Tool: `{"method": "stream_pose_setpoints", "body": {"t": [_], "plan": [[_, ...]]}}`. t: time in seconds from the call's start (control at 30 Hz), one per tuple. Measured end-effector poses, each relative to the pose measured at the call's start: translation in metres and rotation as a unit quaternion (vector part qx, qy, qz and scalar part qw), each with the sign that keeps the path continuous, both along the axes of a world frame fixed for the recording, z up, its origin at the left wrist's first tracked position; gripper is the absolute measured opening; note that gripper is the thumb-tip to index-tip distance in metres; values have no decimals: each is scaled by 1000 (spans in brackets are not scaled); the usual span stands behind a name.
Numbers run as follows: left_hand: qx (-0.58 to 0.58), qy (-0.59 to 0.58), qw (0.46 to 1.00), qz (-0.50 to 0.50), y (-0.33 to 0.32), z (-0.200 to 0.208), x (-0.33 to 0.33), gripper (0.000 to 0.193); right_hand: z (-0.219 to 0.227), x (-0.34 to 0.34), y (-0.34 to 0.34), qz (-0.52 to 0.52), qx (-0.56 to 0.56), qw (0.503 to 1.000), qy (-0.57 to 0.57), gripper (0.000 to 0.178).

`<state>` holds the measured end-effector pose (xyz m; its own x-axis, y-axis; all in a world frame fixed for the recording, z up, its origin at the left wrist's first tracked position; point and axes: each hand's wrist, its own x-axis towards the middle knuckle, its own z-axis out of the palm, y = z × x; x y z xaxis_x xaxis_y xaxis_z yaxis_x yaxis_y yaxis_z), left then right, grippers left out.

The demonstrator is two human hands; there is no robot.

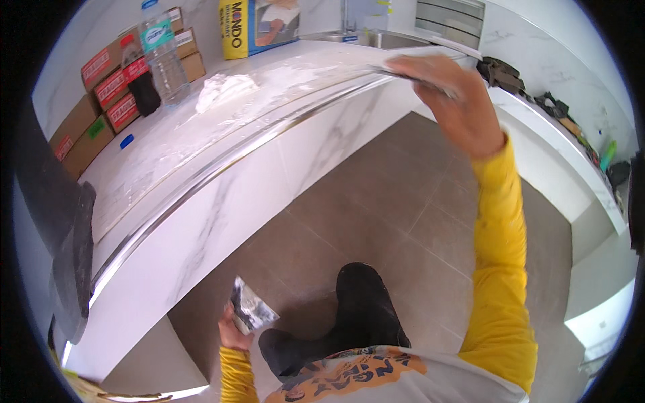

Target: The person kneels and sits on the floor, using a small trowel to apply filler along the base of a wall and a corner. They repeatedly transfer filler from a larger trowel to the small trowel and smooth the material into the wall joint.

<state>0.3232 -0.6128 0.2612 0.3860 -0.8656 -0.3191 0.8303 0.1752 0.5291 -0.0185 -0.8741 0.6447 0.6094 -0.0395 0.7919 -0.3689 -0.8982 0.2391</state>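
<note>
My right hand [460,111], slightly blurred, is closed on a thin flat scraper [430,86], held at the front edge of the white countertop [269,101] toward its far end. Low down near my thigh, my left hand [232,330] grips a broad metal scraper blade [252,307] smeared with whitish material. On the countertop lies a heap of white paste [225,91], with thinner smears spread around it. A shiny metal trim [222,158] runs along the counter's front edge.
At the back left stand stacked cardboard boxes [91,138], a clear water bottle [166,67] and a dark soda bottle [140,87]. A blue cap [127,142] lies near them. Behind the paste is a yellow and blue bag [252,27]. A second counter [564,134] on the right holds loose items.
</note>
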Motion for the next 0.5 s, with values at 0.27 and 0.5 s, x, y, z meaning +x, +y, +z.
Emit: {"method": "stream_pose_setpoints", "body": {"t": [0.27,0.5], "plan": [[29,104,994,23,38,-28,-46,28,75,120,-25,14,21,985,170,43],[-47,50,995,-70,22,7,-58,39,90,158,-6,-30,-126,973,192,29]]}}
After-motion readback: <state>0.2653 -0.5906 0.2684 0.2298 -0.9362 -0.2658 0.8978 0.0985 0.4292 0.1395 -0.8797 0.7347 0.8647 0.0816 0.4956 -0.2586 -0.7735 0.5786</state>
